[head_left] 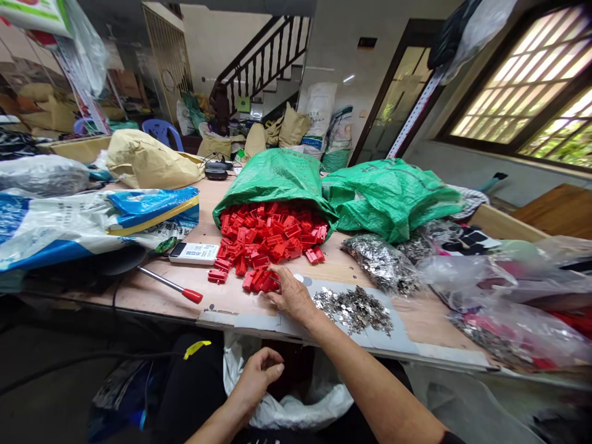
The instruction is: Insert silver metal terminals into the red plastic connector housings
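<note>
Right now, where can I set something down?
Bare tabletop shows between the grey sheet and the clear plastic bags; another patch lies between the red-handled lever and the red plastic parts. It's crowded where those parts spill from the left green sack.

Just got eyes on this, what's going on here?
A person sits at a workbench, right hand at the near edge of a heap of red plastic parts that spreads from the mouth of a green woven sack. Whether the fingers grip one is hard to tell. The left hand is held, loosely curled, over an open white sack below the bench edge. Small metal pieces lie piled on a grey sheet, right of the right hand.
</note>
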### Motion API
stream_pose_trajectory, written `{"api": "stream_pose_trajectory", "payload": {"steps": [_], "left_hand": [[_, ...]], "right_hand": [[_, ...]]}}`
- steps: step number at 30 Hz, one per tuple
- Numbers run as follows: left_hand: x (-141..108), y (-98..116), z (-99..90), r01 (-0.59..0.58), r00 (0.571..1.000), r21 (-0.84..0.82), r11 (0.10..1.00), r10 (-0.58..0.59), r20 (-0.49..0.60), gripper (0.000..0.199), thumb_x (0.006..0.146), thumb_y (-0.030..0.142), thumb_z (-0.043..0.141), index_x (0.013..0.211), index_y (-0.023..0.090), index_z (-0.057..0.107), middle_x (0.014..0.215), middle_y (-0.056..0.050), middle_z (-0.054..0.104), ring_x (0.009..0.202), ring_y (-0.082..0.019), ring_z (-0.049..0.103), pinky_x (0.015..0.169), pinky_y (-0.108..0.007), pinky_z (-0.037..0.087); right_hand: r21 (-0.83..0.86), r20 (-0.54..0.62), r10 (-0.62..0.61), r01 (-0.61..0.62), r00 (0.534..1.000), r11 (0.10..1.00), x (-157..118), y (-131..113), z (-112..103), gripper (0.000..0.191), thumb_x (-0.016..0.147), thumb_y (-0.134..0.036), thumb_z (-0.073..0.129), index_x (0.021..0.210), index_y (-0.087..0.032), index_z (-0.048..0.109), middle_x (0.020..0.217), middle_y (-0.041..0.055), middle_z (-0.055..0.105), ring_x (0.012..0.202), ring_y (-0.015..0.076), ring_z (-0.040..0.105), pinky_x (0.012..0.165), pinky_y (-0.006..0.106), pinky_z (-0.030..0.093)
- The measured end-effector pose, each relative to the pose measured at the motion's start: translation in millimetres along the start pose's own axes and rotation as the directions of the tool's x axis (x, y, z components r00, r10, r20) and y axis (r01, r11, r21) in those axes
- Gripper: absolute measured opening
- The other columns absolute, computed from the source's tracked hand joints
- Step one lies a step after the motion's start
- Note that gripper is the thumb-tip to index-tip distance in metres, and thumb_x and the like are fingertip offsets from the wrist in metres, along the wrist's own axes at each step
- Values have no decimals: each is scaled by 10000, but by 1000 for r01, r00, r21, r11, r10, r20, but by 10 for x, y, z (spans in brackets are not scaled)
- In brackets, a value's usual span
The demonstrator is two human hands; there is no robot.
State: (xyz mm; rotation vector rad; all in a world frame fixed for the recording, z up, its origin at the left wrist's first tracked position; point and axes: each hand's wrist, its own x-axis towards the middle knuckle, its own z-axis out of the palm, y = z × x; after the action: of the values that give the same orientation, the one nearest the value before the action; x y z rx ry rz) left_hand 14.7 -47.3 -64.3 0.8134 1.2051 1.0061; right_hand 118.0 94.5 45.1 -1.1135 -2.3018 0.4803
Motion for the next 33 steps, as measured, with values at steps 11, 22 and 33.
{"api": "stream_pose_trajectory", "payload": {"steps": [11, 22, 33], "left_hand": [[-72, 126, -3, -17, 1000, -41, 999, 17, 16, 311, 573, 408, 792, 718, 170, 652, 689, -7, 644, 725, -182, 571, 736, -312, 401], [-365, 637, 47, -158, 987, -291, 944, 145, -64, 663, 652, 321, 792, 1246, 291, 498, 1119, -53, 655, 990, -224, 654, 860, -359, 517], [-427, 664, 147, -131, 988, -233, 964, 146, 48, 331, 756, 291, 718, 1057, 196, 619, 1012, -43, 719, 939, -183, 659, 874, -295, 519]], "right_hand": [[-4, -71, -68, 68, 995, 998, -212, 28, -92, 155, 896, -158, 519, 1024, -219, 582, 1076, 58, 598, 988, 173, 575, 827, 281, 465], [156, -7, 115, -112, 993, 981, -1068, -305, -202, 133, 837, -141, 567, 943, -216, 599, 890, 25, 627, 796, 157, 573, 726, 258, 431], [245, -18, 352, -338, 936, 909, -1507, -185, -503, 175, 862, -239, 578, 1033, -211, 599, 857, 9, 648, 670, 129, 568, 656, 239, 444]]}}
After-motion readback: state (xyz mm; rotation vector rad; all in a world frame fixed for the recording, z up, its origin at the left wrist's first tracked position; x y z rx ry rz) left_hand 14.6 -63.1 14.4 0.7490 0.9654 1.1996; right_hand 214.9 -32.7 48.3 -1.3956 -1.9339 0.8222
